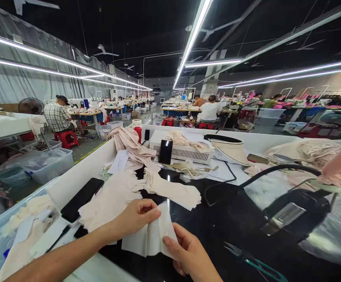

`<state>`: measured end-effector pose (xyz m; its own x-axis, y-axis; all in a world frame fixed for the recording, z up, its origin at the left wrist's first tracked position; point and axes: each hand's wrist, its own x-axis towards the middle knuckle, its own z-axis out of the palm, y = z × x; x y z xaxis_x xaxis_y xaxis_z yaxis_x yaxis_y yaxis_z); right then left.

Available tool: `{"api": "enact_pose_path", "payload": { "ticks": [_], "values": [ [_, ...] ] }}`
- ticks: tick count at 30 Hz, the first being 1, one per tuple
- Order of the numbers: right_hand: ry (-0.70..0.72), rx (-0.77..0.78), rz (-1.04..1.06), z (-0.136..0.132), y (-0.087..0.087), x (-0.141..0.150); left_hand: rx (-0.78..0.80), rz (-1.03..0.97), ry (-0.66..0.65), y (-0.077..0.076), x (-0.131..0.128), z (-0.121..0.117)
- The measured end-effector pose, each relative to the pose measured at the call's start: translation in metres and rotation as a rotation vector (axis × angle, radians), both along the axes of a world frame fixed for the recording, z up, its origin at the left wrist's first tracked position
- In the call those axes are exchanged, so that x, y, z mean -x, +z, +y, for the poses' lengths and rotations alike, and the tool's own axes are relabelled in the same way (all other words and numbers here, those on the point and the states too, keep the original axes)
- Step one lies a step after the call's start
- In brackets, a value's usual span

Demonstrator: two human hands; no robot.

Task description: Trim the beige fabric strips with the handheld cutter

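Here, fingers (153, 214) of both hands (135, 217) (188, 248) pinch white fabric (154, 237)

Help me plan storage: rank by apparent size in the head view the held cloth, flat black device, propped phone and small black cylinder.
1. Held cloth
2. Flat black device
3. Propped phone
4. Small black cylinder
The last two are farther back; true sizes unsure.

The left hand (137, 216) and right hand (185, 250) are bare, with slim fingers (183, 234), the left forearm (79, 249) likewise bare
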<state>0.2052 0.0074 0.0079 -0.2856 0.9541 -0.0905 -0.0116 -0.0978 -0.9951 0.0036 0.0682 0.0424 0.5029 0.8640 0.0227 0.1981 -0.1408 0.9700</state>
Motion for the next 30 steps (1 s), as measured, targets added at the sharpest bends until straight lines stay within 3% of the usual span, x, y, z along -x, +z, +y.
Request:
{"api": "enact_pose_path", "payload": {
  "ticks": [9,14,17,20,22,23,27,30],
  "values": [
    [0.113,0.108,-0.121,-0.004,-0.015,0.003,-0.142,0.146,-0.009,0.002,0.002,-0.001],
    [0.115,-0.113,-0.310,0.001,-0.011,0.005,-0.249,0.186,-0.028,0.014,0.007,0.004],
    [-0.001,-0.272,-0.419,0.012,-0.005,0.002,-0.628,0.244,-0.031,0.029,0.011,0.007],
    [-0.109,-0.404,-0.517,0.027,-0.002,-0.010,-1.270,0.305,-0.009,0.033,0.012,0.007],
    [-0.165,-0.492,-0.603,0.035,-0.003,-0.020,-1.588,0.364,-0.046,0.021,0.010,0.003],
    [-0.185,-0.534,-0.649,0.038,-0.005,-0.025,-1.661,0.400,-0.084,0.011,0.008,-0.001],
    [-0.218,-0.674,-0.863,0.045,-0.017,-0.039,-1.593,0.556,-0.239,-0.039,-0.001,-0.022],
    [-0.248,-0.746,-1.038,0.046,-0.026,-0.046,-1.502,0.654,-0.273,-0.059,-0.003,-0.033]
  ]
}}
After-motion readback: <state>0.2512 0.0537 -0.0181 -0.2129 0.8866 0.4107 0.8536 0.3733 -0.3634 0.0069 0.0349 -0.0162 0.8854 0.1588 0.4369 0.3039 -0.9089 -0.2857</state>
